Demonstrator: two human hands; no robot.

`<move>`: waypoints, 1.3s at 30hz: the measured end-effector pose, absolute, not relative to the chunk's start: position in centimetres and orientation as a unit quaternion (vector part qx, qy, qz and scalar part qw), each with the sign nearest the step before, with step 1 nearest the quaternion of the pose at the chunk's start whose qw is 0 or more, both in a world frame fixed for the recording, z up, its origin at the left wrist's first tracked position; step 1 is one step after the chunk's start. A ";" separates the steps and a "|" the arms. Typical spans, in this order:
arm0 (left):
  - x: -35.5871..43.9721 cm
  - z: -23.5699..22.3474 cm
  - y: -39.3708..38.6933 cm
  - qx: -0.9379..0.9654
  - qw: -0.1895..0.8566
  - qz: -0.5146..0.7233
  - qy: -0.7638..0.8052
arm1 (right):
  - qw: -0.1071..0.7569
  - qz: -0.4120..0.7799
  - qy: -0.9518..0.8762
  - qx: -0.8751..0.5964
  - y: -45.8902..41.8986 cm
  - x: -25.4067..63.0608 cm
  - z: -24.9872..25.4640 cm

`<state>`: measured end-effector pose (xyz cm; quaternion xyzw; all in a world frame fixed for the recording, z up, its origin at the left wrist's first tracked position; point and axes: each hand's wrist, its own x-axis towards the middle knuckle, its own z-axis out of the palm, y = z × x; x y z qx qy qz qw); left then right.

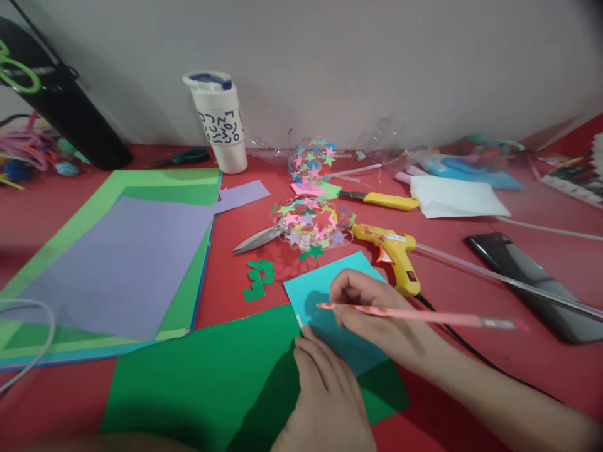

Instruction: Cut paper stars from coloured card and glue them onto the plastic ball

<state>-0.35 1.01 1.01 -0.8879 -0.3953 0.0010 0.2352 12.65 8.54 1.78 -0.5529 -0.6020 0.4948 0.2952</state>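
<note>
A pink pencil [405, 313] is pinched in my right hand [365, 304], its tip just over a light-blue sheet of paper [325, 285]. My left hand [325, 392] lies on the near-left edge of that sheet, fingers stretched out and holding nothing; the thumb is hidden. Under the blue sheet spreads a larger green sheet [202, 376]. Small green paper scraps [257, 279] lie beyond it. Behind the blue sheet are clear round shapes covered in paper stars [308, 223], with scissors [257, 240] partly underneath.
A yellow glue gun [393, 251] with a long glue stick lies right of the blue sheet, near a black phone [537, 282]. Behind are a yellow utility knife [386, 199] and a white tumbler [219, 125]. Stacked coloured papers [122, 263] cover the left side.
</note>
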 end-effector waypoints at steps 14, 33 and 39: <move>0.0 0.0 0.3 -0.865 0.295 -0.008 -0.407 | 0.284 0.384 -0.632 -0.610 6.9 12.0 1.3; 0.3 -0.3 0.5 -0.853 0.335 -0.005 -0.400 | 0.305 0.341 -0.680 -0.573 6.8 12.2 0.9; 0.2 -0.2 0.5 -0.856 0.333 -0.005 -0.394 | 0.299 0.335 -0.682 -0.577 6.8 12.3 1.0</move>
